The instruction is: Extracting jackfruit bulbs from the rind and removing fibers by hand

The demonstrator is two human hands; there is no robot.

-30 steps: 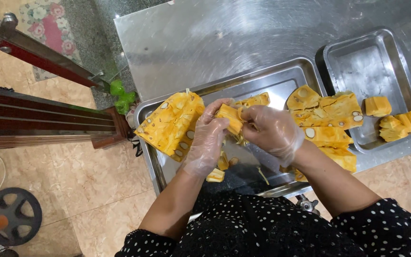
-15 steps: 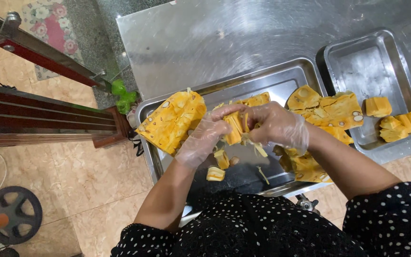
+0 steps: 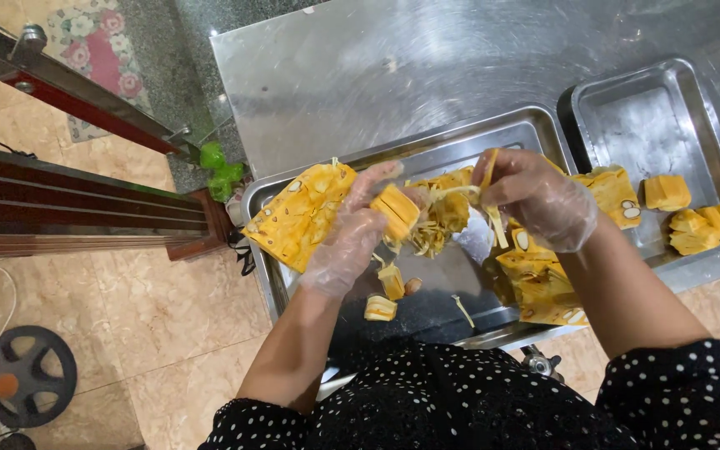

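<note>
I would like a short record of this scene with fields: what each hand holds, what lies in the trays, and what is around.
left hand: in a clear glove, holds a yellow fruit pod
right hand: in a clear glove, pinches pale stringy fibres joined to the pod
large tray: big fruit chunk at its left end, more fruit chunks at the right, loose pods in the middle
small tray: cleaned yellow pieces at its near side
surface: steel table
floor: tiles, dark wheel at the left

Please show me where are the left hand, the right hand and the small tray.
left hand (image 3: 352, 237): head view, back of the gloved hand.
right hand (image 3: 535, 200): head view, back of the gloved hand.
small tray (image 3: 639, 125): head view, bare bottom.
</note>
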